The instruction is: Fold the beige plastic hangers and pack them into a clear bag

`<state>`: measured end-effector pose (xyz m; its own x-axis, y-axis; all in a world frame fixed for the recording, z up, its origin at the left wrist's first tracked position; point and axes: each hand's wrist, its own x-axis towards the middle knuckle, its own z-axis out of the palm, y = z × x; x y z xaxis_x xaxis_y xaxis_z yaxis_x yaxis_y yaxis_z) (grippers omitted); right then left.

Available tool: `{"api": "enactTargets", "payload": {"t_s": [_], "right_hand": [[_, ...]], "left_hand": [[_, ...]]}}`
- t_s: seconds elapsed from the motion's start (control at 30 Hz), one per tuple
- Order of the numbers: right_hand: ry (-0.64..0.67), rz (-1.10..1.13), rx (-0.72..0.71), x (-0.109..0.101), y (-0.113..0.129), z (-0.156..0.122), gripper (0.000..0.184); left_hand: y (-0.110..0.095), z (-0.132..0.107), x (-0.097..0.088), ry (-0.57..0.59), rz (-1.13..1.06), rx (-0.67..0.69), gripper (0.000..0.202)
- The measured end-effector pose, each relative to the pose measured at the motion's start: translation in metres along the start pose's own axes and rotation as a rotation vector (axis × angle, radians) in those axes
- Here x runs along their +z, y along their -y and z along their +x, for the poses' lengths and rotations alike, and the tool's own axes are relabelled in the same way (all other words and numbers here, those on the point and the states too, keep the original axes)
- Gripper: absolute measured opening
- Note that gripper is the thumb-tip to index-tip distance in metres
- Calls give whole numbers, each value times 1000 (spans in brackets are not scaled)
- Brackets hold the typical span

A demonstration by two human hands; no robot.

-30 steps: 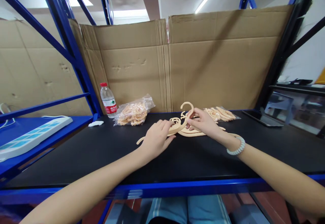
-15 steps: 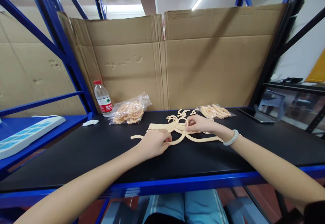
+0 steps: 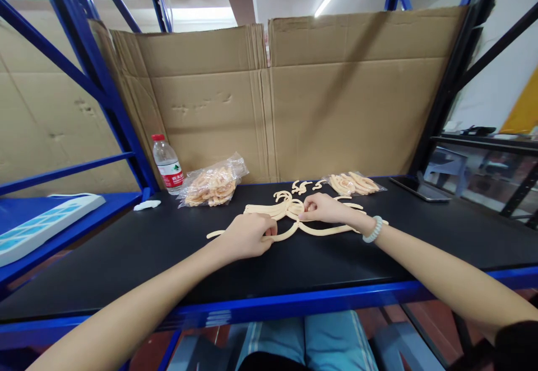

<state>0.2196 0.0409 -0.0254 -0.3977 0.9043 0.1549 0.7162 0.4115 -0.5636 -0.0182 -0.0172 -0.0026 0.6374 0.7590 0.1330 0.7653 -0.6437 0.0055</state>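
Note:
My left hand (image 3: 251,235) is closed on a cream curved strip (image 3: 286,235), shaped like a hanger arm, low over the black tabletop. One end of that strip pokes out to the left behind the hand. With its fingers pinched, my right hand (image 3: 321,208) is at a cream ring-shaped piece (image 3: 295,205) in the middle; the fingers hide the contact point. Below it, another cream curved arm (image 3: 328,231) runs to the right, meeting the left hand's strip. A stack of similar cream strips (image 3: 263,209) lies behind my left hand.
Small cream hooks (image 3: 302,187) lie at the back. A clear bag of cream pieces (image 3: 212,185) and a water bottle (image 3: 168,166) stand back left. Back right are another bag (image 3: 355,182) and a dark tablet-like slab (image 3: 420,188). Cardboard (image 3: 210,107) walls off the rear.
My right hand has come down slightly, and the ring-shaped piece sits lower among the others. My left hand keeps its grip on the strip. The whole view has shifted a little.

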Motion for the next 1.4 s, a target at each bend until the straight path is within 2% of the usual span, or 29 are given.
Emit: {"api": "enactTargets", "payload": {"t_s": [0.1,0.23,0.27,0.37,0.43,0.53,0.63,0.77,0.83,0.87,0.93,0.97,1.0,1.1,1.17,1.27,1.4], "right_hand": [[-54,-100,-17,-7,-7,6,31],[-231,-324,-38,-35,-32,31,22],[-238,-407,-44,-42,-40,39,19],[-172,-499,-62,-55,-62,63,22],[-113,-533,-88,-55,-72,74,23],[-64,-567,-151,-48,-79,80,21],[-84,-562,-211,-46,-79,77,15],[-229,-523,-219,-57,-65,70,10],[-358,-442,-216,-59,-46,64,13],[-422,-370,-221,-58,-34,59,14],[-587,25,-264,-49,-5,47,10],[-561,213,-294,-41,11,40,13],[-468,360,-318,-32,25,34,18],[-240,581,-354,-2,60,18,25],[-256,602,-380,12,71,15,25],[-305,527,-387,15,72,15,22],[-145,428,-368,-6,50,10,27]], "left_hand": [[-1,0,-1,16,-2,-11,12],[-3,0,-4,-22,-14,-27,14],[-3,0,-5,-44,-19,-27,16],[0,2,-5,-127,-41,-32,17],[3,3,-4,-194,-54,-38,15],[8,5,-3,-297,-89,-55,16],[14,7,-6,-398,-167,-73,16],[17,10,-12,-510,-472,-113,15],[15,11,-13,-506,-691,-137,20],[14,12,-13,-476,-804,-146,24],[9,14,-10,-394,-1031,-163,31],[5,15,-7,-366,-1138,-173,35],[2,15,-4,-359,-1233,-180,39],[-6,17,6,-454,-1443,-187,39],[-9,17,10,-538,-1508,-186,35],[-7,17,11,-587,-1520,-163,31],[3,19,5,-588,-1481,-179,33]]}}
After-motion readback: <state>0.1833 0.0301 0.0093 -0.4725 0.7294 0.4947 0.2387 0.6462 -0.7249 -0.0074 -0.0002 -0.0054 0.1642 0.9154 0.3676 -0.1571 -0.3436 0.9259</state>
